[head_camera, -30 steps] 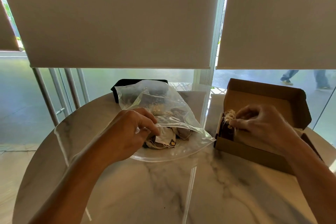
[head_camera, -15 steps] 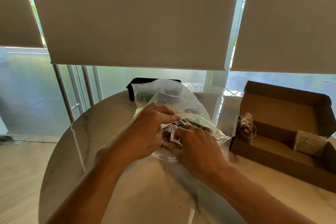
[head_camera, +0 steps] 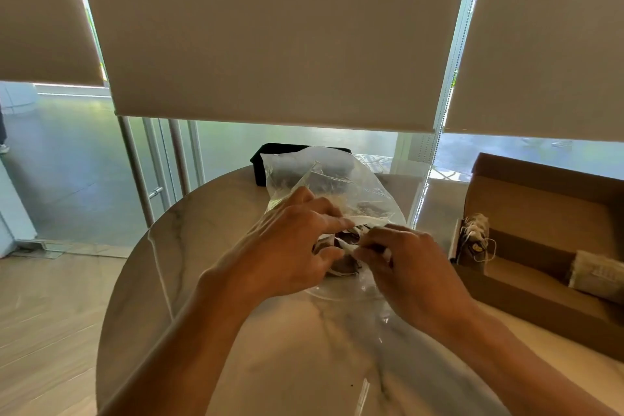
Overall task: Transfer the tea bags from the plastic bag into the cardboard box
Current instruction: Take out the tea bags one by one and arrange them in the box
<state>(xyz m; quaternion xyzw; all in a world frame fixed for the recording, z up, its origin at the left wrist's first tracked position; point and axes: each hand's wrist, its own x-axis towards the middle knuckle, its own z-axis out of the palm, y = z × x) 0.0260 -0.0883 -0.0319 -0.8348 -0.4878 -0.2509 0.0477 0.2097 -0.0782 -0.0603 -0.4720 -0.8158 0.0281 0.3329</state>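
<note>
1. Pale roller blinds [head_camera: 277,30] hang matte and flat across the glass wall, their beaded chain [head_camera: 449,84] dropping toward a round table [head_camera: 236,331] of glossy, grey-veined marble
2. Crinkly clear plastic bag [head_camera: 337,179] lies in the middle of the table, its mouth facing the person, with a black rectangular thing [head_camera: 263,162] just behind it
3. Dark tea bags [head_camera: 344,243] with white paper tags are bunched at the bag's opening, blurred between the fingers
4. Left hand [head_camera: 287,250] grips the upper lip of the plastic, thumb and fingers curled around it
5. Right hand [head_camera: 408,267] pinches something white at the opening, a tag or the film's edge; I cannot tell which
6. Brown cardboard box [head_camera: 540,273] sits open to the right, lid up, matte and stiff, with a stringed bundle of tea bags [head_camera: 476,236] upright at its left end and a pale fibrous packet [head_camera: 597,275] further right
7. Compared with half a second ago, both hands have stayed at the bag's mouth, the right one now drawn slightly back; a second ago it was over at the box
</note>
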